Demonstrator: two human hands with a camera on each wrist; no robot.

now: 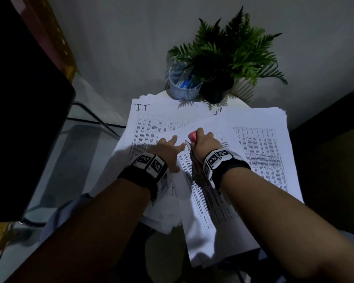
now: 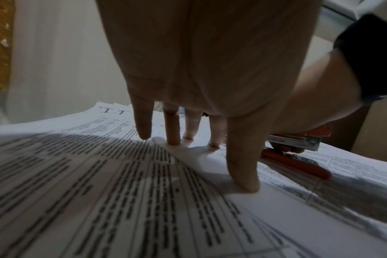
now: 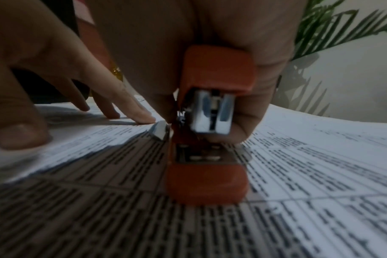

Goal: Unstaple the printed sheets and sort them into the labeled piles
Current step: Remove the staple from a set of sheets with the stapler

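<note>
On the bench, a small white round one, I see printed sheets spread over nearly the whole top. My right hand has its fingers curled round an orange stapler, held with its metal nose pointing back toward my wrist and its base lying on the top sheet of the near stack. From the right wrist view the stapler stands just beside a small turned-up corner of paper; whether it touches that corner I cannot tell. My left hand lies spread, fingers straight and apart, the tips and thumb pressing flat on the same sheet just left of the stapler, holding nothing.

Farther back on the left lies the pile marked "I.T" in handwriting at its top corner, partly under the near stack. Behind the papers stand a pale mesh pen cup and a potted fern, close beside each other against the wall. A dark panel fills the left edge of the head view.
</note>
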